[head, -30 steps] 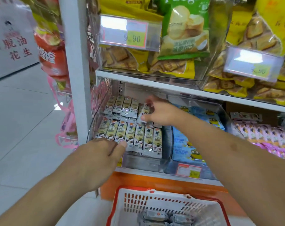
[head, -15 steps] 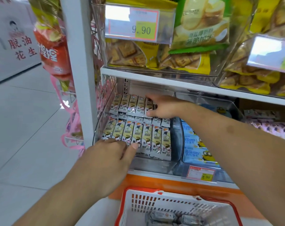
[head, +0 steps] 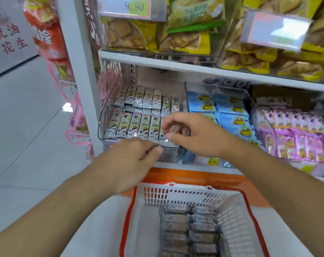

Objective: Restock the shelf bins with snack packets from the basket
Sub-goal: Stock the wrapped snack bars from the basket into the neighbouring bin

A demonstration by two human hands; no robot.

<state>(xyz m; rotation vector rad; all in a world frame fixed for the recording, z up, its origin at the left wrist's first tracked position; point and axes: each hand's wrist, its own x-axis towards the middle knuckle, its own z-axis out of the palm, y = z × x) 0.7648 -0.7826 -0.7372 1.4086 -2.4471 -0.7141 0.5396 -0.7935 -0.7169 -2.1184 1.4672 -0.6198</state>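
**Hands meet at the front of the snack bin**

Snack packets (head: 137, 125) stand in rows inside the clear bin (head: 101, 127) on the lower shelf. The right hand (head: 192, 134) curls over the front row's right end, fingertips pinching a packet. The left hand (head: 131, 160) rests at the bin's front edge, thumb extended; its grasp is unclear. More packets lie in the basket (head: 237, 225) below.

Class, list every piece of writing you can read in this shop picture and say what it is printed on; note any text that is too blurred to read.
"4.90" (first digit unclear): price tag on the top-left bin.
"脱油花生": grey sign at far left.
Large white character, partly cut off: red bag.
Unreadable: snack packets, blue packets, green bag, right price tag, small yellow tag.
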